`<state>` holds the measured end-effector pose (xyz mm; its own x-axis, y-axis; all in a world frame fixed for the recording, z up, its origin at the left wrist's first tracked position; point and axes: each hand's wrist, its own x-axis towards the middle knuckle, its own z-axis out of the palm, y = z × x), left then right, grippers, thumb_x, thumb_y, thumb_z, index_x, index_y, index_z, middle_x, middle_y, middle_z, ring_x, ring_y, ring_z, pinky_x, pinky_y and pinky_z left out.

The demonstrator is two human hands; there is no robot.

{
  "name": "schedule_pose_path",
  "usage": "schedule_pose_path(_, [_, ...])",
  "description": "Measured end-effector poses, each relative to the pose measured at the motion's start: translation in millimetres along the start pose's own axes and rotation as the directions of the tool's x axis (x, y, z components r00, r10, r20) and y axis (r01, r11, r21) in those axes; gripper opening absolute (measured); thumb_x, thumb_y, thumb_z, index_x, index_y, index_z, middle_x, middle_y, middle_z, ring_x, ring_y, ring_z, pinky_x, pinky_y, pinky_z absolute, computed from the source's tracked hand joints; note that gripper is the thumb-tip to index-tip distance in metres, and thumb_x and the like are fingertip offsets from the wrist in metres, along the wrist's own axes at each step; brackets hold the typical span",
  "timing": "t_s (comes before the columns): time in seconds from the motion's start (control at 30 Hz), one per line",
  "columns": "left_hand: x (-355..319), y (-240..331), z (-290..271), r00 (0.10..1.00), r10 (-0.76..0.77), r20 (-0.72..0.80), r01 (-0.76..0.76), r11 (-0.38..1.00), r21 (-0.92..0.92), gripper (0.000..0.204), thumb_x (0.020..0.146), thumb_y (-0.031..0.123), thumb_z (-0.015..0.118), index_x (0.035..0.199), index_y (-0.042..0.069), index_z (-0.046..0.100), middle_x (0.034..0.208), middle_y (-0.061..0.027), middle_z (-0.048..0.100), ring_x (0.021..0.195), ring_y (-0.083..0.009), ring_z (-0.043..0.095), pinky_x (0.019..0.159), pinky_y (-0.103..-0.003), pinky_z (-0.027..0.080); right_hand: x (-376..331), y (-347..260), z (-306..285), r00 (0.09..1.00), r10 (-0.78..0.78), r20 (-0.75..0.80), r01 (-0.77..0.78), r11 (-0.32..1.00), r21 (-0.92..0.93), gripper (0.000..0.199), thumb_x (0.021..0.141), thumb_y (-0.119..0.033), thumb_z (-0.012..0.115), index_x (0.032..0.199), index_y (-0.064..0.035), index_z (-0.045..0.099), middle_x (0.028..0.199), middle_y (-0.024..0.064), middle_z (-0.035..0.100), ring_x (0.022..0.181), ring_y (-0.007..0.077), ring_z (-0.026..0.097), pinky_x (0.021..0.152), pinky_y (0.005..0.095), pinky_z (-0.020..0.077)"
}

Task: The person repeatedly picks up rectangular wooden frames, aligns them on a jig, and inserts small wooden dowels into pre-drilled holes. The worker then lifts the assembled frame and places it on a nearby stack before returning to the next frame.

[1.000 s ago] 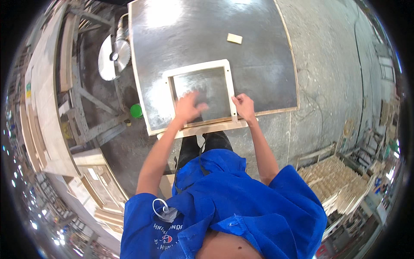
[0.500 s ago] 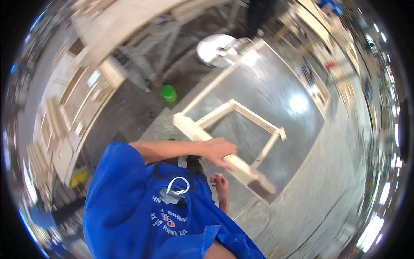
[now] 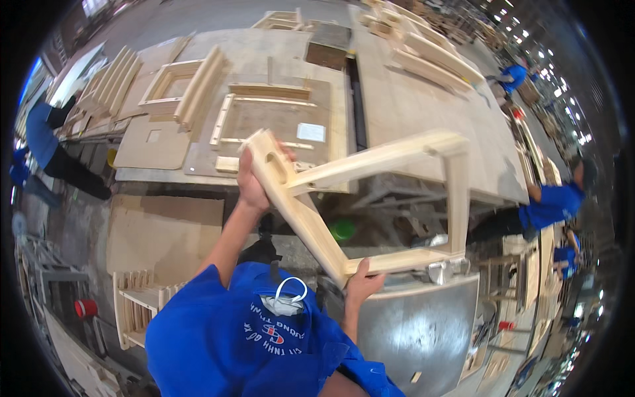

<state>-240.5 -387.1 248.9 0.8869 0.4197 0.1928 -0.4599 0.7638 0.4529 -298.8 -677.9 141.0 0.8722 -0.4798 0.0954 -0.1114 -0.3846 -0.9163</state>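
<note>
A pale wooden frame (image 3: 311, 225) is held up in the air in front of me, tilted, with its thick rail running from upper left to lower right. My left hand (image 3: 254, 178) grips the upper end of that rail, beside an oval slot cut in the wood. My right hand (image 3: 362, 283) is closed on the lower corner, where the thick rail meets a thinner bar. Part of the fingers of both hands is hidden behind the wood. The frame's far corner reaches out over the gap beside the workbench (image 3: 155, 173).
Wooden parts and a rectangular frame assembly (image 3: 228, 119) lie on the workbench. A grey metal-topped table (image 3: 423, 331) stands at lower right, a green bucket (image 3: 342, 229) below the frame. A slatted wooden piece (image 3: 122, 311) is at left. Co-workers stand at far left and right (image 3: 555, 206).
The frame has been lifted off the metal-topped table. My right hand, earlier off the wood, now holds it too. My view has swung left toward the workbench.
</note>
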Motion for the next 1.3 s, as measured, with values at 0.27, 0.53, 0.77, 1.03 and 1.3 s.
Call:
schedule_pose_path(0.27, [72.7,97.3,-280.6,0.601,0.186,-0.777,0.138,0.934,0.330,0.019,0.079,0.020,0.057,0.089,0.004,0.059,0.086,-0.0091,0.062,0.083,-0.0201,0.061,0.076,-0.034,0.050,79.2,-102.3,270.8,0.771,-0.105,0.628,0.350,0.894,-0.281,0.034,0.081,-0.020,0.065,0.103,0.0054,0.059,0.092,0.0298,0.066,0.090,0.0463,0.063,0.078,0.0481,0.0494])
schedule_pose_path(0.53, [97.1,111.5,-394.3,0.355,0.296,-0.887,0.352,0.837,0.420,0.026,0.079,0.026,0.061,0.085,0.001,0.059,0.084,-0.0060,0.058,0.079,-0.0153,0.054,0.072,-0.034,0.043,110.3,-103.7,438.0,0.532,0.008,0.847,0.633,0.660,-0.404,0.038,0.084,-0.022,0.061,0.100,0.0112,0.055,0.088,0.0337,0.064,0.088,0.0478,0.064,0.078,0.0520,0.0511])
schedule_pose_path(0.77, [105.4,124.8,-374.9,0.421,0.320,-0.849,0.420,0.761,0.495,0.027,0.079,0.028,0.064,0.079,0.001,0.061,0.071,-0.0059,0.058,0.066,-0.0167,0.060,0.050,-0.031,0.047,121.9,-73.1,472.6,0.380,0.030,0.925,0.742,0.587,-0.324,0.043,0.087,-0.025,0.059,0.099,0.0150,0.051,0.082,0.0329,0.065,0.081,0.0457,0.066,0.072,0.0491,0.0538])
schedule_pose_path(1.03, [115.2,137.5,-376.6,0.053,0.255,-0.965,0.604,0.761,0.235,0.036,0.076,0.023,0.064,0.099,-0.004,0.059,0.086,-0.0165,0.060,0.070,-0.0245,0.061,0.051,-0.035,0.050,113.8,-83.1,470.3,0.374,0.165,0.912,0.696,0.600,-0.394,0.050,0.091,-0.032,0.055,0.106,0.0150,0.048,0.084,0.0310,0.066,0.083,0.0440,0.067,0.076,0.0502,0.0524])
schedule_pose_path(1.3, [253.3,104.7,-324.0,0.763,0.645,-0.043,0.513,-0.564,0.647,0.084,0.071,0.030,0.074,0.134,-0.011,0.036,0.125,-0.0305,0.050,0.120,-0.0433,0.045,0.105,-0.049,0.033,134.2,-161.5,481.8,0.470,-0.003,0.883,0.677,0.644,-0.358,0.052,0.091,-0.046,0.059,0.091,0.0060,0.060,0.076,0.0254,0.066,0.074,0.0423,0.066,0.065,0.0441,0.0528])
